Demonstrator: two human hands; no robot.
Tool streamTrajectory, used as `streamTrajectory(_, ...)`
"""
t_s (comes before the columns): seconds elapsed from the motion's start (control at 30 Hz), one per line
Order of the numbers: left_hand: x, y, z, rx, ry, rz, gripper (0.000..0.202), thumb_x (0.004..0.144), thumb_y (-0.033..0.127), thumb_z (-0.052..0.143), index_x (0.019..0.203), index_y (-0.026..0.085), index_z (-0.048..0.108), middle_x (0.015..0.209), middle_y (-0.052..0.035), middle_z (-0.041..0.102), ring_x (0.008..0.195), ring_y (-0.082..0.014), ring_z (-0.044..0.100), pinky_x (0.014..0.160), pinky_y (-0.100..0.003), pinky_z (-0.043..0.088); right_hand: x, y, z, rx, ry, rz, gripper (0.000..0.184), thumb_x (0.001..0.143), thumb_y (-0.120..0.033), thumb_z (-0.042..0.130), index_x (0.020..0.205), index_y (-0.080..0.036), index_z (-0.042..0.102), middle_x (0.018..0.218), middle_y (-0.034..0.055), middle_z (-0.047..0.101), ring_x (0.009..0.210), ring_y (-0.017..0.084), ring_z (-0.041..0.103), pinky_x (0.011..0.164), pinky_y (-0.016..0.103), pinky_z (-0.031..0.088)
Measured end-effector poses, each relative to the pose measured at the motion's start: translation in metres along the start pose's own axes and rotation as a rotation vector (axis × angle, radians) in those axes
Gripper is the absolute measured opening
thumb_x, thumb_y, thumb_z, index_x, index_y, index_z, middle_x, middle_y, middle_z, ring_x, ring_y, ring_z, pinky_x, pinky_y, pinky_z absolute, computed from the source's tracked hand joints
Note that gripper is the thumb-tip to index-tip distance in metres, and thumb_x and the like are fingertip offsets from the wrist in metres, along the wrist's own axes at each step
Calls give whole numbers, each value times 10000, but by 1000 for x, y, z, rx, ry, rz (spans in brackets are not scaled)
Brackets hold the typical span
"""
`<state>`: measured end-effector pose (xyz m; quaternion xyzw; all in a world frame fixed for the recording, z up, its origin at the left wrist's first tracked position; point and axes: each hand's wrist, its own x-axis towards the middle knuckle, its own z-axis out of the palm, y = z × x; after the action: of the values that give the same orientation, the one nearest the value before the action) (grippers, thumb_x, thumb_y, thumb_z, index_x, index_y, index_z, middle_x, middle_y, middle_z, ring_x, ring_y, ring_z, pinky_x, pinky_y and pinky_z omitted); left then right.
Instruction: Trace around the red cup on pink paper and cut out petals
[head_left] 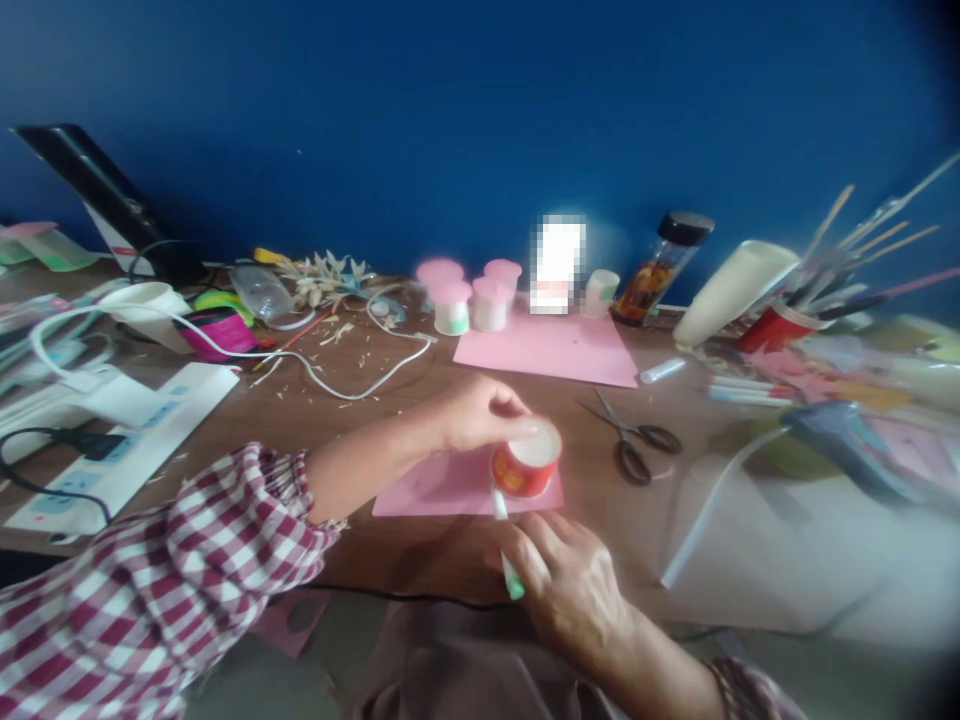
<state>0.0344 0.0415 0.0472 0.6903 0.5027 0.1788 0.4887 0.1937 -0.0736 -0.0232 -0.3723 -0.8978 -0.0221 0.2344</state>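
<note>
A short red paper cup point(523, 473) with yellow print stands on a pink sheet of paper point(439, 487) near the table's front edge. Its pale round top faces up; I cannot tell whether that is the base or the inside. My left hand point(487, 412) grips the cup from the far left, thumb and fingers at its upper rim. In my right hand point(566, 565), just in front of the cup, is a white marker with a green end point(512, 575). The marker's far end meets the cup's lower edge, where the paper lies.
Open scissors point(634, 445) lie right of the cup, near a glue gun point(855, 445). Behind are a larger pink sheet point(544, 352), several small cups with pink discs point(452, 310), a blurred bright screen point(556, 265) and a dark-lidded jar point(664, 265). A power strip point(124, 450) lies left.
</note>
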Motion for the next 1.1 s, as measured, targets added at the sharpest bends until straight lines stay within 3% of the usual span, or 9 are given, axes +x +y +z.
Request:
streamTrajectory(0.57,1,-5,-1,-22,-20,48,289,710,389,660,890,164,685,819,-52,688,687,-125,583,615,-246,448,-13,8,-6,53,40,3,114,909,-252,492,978,-185,552,694,3,579,613,152,516,520,274,325)
streamTrajectory(0.83,2,-9,0,-20,-19,43,303,713,420,648,895,181,683,813,-41,688,698,-126,586,623,-242,449,-19,14,-7,136,57,58,88,904,-234,496,952,-183,550,761,19,616,624,146,553,533,255,386)
streamTrajectory(1.1,3,-9,0,-39,-23,30,304,705,418,654,898,184,683,811,-39,690,696,-127,593,634,-245,451,-16,19,-15,198,136,145,166,918,-238,440,861,-172,580,678,27,613,557,128,557,517,229,434)
